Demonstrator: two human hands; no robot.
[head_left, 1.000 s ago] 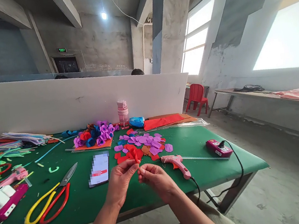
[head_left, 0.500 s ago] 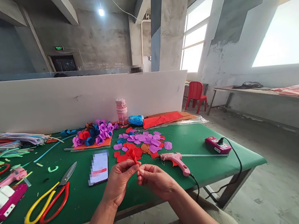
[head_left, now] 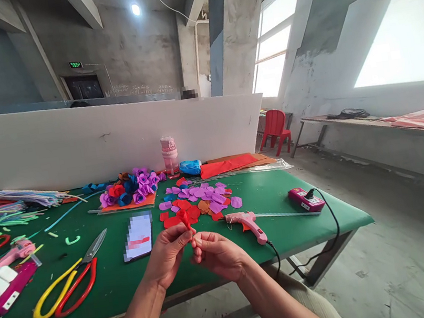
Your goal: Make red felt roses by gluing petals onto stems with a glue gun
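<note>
A small red paper flower (head_left: 183, 217), its petals rolled together, stands up from the fingertips of my left hand (head_left: 172, 250). Thumb and fingers of that hand are closed around its lower part. My right hand (head_left: 217, 251) pinches at the flower's base, its fingertips against the left thumb; the base itself is hidden between them. Just beyond lie loose red, purple and brown paper petals (head_left: 217, 196). To the right of my hands rests a pink glue gun (head_left: 248, 222) with a clear glue stick (head_left: 284, 214) out of its back.
Scissors (head_left: 81, 274) and a phone (head_left: 139, 236) lie left on the green table (head_left: 273, 192). Finished paper flowers (head_left: 132, 187), a pink bottle (head_left: 170, 157) and red paper (head_left: 229, 165) stand or lie along the white partition (head_left: 113, 136). A power strip (head_left: 304, 201) with a black cord sits right.
The view has shifted slightly. My hands stay together at the red paper flower, which looks turned a little and more tightly gathered.
</note>
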